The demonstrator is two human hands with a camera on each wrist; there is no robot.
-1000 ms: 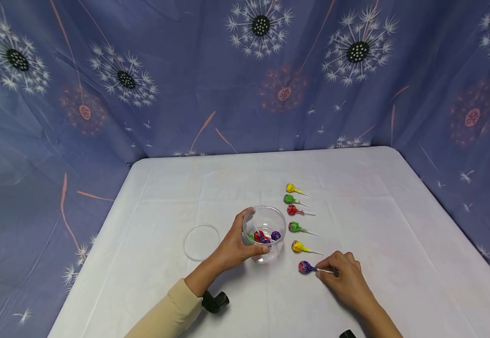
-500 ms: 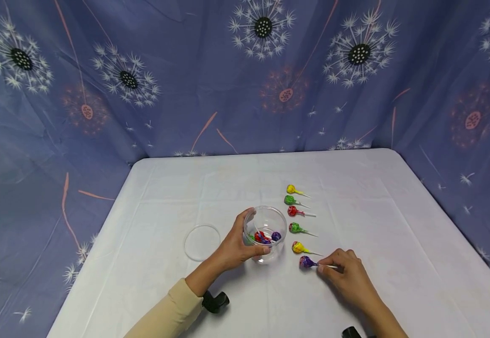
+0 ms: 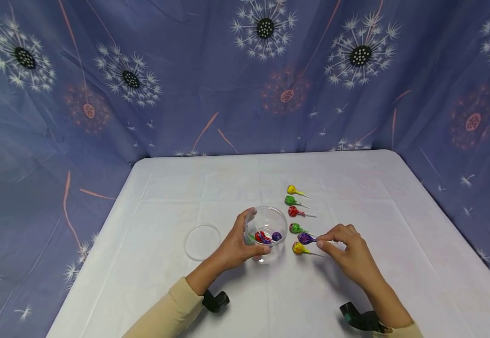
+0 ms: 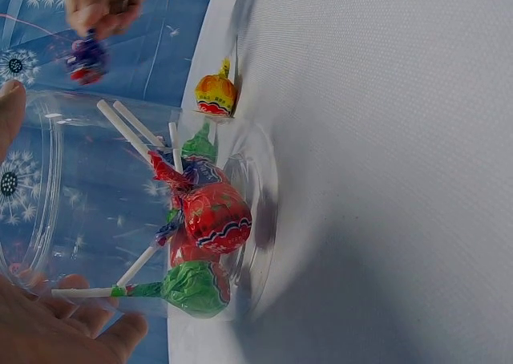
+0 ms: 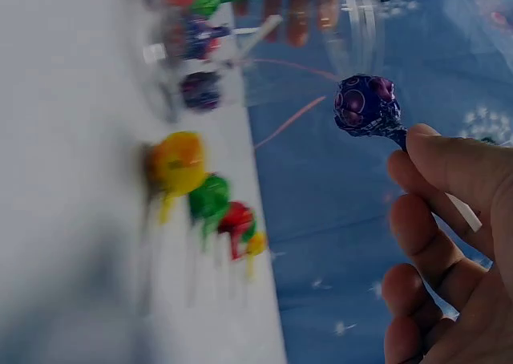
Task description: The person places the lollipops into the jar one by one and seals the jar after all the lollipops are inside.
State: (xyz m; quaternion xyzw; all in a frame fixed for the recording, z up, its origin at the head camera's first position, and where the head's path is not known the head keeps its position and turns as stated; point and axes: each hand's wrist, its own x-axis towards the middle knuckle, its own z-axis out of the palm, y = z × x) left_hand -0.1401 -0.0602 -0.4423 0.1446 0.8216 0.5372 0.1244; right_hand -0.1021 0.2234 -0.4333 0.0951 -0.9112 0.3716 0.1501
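My left hand grips a clear plastic jar from its left side, thumb across the front. Several wrapped lollipops lie inside, among them a red lollipop and a green lollipop. Between thumb and fingertips, my right hand pinches the stick of a purple lollipop, its head pointing left toward the jar. In the right wrist view the purple lollipop is raised off the table. Just below it in the head view lies a yellow lollipop.
A column of lollipops runs back from the yellow one: a green lollipop, a red lollipop, another green lollipop and a far yellow lollipop. Left of the jar, a clear round lid lies on the white tablecloth.
My right hand has lifted the purple lollipop from the near end of the column and carried it up and away from me. My left hand keeps its hold on the jar.
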